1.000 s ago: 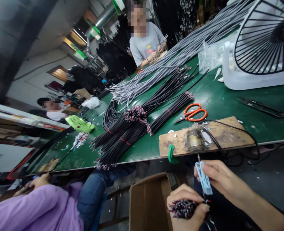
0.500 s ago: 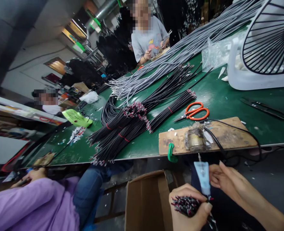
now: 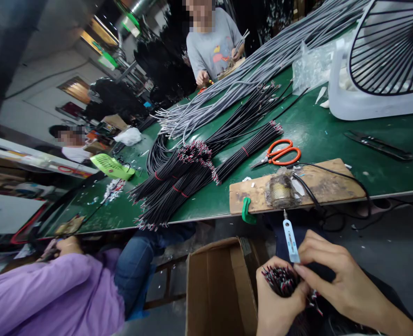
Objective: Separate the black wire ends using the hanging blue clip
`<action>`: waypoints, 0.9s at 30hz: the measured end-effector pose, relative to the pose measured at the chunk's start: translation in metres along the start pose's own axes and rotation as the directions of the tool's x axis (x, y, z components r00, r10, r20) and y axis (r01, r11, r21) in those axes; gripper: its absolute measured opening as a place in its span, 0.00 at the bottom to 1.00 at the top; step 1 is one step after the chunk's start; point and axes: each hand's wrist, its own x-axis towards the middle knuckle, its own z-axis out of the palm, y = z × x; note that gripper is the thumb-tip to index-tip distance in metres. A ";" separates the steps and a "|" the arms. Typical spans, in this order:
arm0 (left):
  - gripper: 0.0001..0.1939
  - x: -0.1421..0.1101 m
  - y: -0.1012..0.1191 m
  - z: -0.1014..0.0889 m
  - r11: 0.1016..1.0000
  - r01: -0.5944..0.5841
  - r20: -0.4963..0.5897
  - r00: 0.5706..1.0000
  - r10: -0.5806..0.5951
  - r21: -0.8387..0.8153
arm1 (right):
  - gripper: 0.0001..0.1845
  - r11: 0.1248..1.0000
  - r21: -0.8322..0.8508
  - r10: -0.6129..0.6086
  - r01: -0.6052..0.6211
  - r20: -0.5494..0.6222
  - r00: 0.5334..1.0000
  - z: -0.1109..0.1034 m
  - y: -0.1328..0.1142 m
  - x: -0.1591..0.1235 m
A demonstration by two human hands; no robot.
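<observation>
My left hand [image 3: 279, 301] is wrapped round a bundle of thin black cables [image 3: 279, 280], whose stripped ends show red, white and black wires. My right hand [image 3: 332, 275] is closed, thumb and forefinger pinched together beside the bundle. Its fingertips meet the lower end of a slim light-blue plastic piece [image 3: 290, 240]; whether they also grip a wire is hidden. That blue piece hangs from the metal shaft of a small motor [image 3: 281, 192]. The motor sits on a wooden board [image 3: 327, 182], held at the table edge by a green clamp [image 3: 247, 212].
On the green table [image 3: 384, 179] lie orange-handled scissors [image 3: 279, 153], black snips [image 3: 379, 145], tied black cable bundles [image 3: 173, 186] and long grey cables [image 3: 206, 112]. A white fan [image 3: 342, 105] stands right. Below is a cardboard box [image 3: 216, 289]. A co-worker in purple [image 3: 62, 294] sits left.
My right hand has moved in from the right, and its fingers have closed at the blue piece's lower end. The blue piece looked wide and blurred before; now it appears narrow and sharper.
</observation>
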 end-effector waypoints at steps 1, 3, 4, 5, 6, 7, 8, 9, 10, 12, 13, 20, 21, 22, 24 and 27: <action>0.16 0.000 0.000 0.001 1.000 0.008 -0.022 1.000 -0.008 -0.021 | 0.10 1.000 -0.011 0.014 -0.015 -0.014 1.000 0.000 0.001 -0.001; 0.16 -0.002 0.000 0.002 0.997 0.040 -0.081 0.996 -0.045 -0.063 | 0.11 0.999 -0.008 0.038 -0.038 -0.033 0.999 -0.001 0.006 -0.005; 0.16 -0.004 0.001 0.002 0.995 0.049 -0.109 0.992 -0.058 -0.084 | 0.12 0.999 0.006 0.050 -0.049 -0.035 0.998 -0.001 0.008 -0.008; 0.16 -0.006 0.002 0.003 0.992 0.055 -0.124 0.990 -0.069 -0.109 | 0.12 0.998 0.026 0.060 -0.060 -0.031 0.998 -0.002 0.011 -0.010; 0.16 -0.008 0.003 0.003 0.989 0.062 -0.121 0.989 -0.079 -0.136 | 0.11 0.996 0.050 0.070 -0.069 -0.025 0.997 -0.004 0.013 -0.011; 0.16 -0.010 0.004 0.003 0.984 0.067 -0.105 0.991 -0.085 -0.162 | 0.10 0.995 0.072 0.075 -0.073 -0.016 0.997 -0.005 0.014 -0.012; 0.16 -0.011 0.005 0.003 0.980 0.076 -0.081 0.992 -0.092 -0.183 | 0.08 0.993 0.090 0.075 -0.074 -0.009 0.997 -0.006 0.016 -0.012; 0.16 -0.012 0.006 0.003 0.975 0.090 -0.055 0.993 -0.103 -0.202 | 0.06 0.993 0.100 0.066 -0.066 -0.003 0.998 -0.007 0.016 -0.012; 0.16 -0.013 0.007 0.004 0.969 0.109 -0.030 0.992 -0.119 -0.222 | 0.04 0.993 0.108 0.050 -0.050 0.002 0.999 -0.008 0.016 -0.011; 0.17 -0.013 0.009 0.004 0.952 0.141 0.001 0.989 -0.147 -0.273 | 0.04 0.991 0.135 0.019 -0.019 -0.002 1.000 -0.006 0.016 -0.009; 0.17 -0.012 0.011 0.005 0.939 0.156 0.014 0.987 -0.159 -0.307 | 0.06 0.986 0.168 0.015 -0.012 -0.014 1.000 -0.003 0.016 -0.008; 0.08 0.002 0.022 0.004 0.948 -0.076 0.087 0.990 0.108 -0.309 | 0.17 0.602 0.734 0.296 -0.314 0.160 0.942 0.024 0.027 -0.013; 0.07 0.005 0.023 0.003 0.959 -0.149 0.093 0.980 0.175 -0.241 | 0.17 0.563 0.749 0.316 -0.351 0.197 0.928 0.024 0.028 -0.012; 0.05 0.007 0.024 0.001 0.962 -0.217 0.104 0.966 0.236 -0.167 | 0.16 0.555 0.745 0.337 -0.371 0.206 0.919 0.022 0.028 -0.008; 0.06 0.010 0.027 -0.001 0.943 -0.327 0.114 0.937 0.332 -0.054 | 0.15 0.592 0.715 0.380 -0.373 0.160 0.911 0.015 0.025 0.002; 0.07 0.014 0.032 -0.003 0.894 -0.448 0.068 0.891 0.448 -0.018 | 0.24 0.650 0.691 0.356 -0.317 0.092 0.930 0.005 0.016 0.025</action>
